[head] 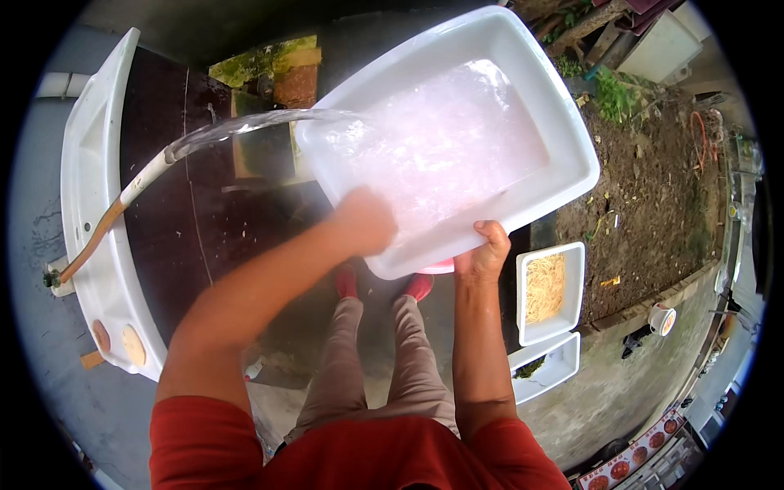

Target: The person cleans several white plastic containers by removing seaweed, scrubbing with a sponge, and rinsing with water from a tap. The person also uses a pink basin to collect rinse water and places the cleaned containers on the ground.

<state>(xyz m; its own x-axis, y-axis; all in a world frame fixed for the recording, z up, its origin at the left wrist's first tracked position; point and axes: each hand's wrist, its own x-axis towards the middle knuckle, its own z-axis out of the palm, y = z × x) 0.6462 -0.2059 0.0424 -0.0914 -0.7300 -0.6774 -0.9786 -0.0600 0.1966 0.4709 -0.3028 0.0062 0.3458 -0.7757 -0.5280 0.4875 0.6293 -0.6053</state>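
Observation:
A large white plastic tub (554, 138) is held tilted before me. Churning water (438, 147) covers much of its inside, looking bright and faintly pink. My right hand (487, 248) grips the near rim, thumb on top and the fingers hidden beneath. Motion blurs my left hand (365, 220) at the near left corner; its fingers are unclear, as is whether it touches the tub. A brown hose with a pale end (144, 177) sends a stream of water (251, 122) over the left rim into the tub.
A white washbasin (92, 165) stands at left, with a tap (52, 278) feeding the hose. At right are a white tub (520, 306) of pale yellow strands and another tub (566, 361) holding dark green matter. Beyond lies a soil bed (643, 214) with a low edge.

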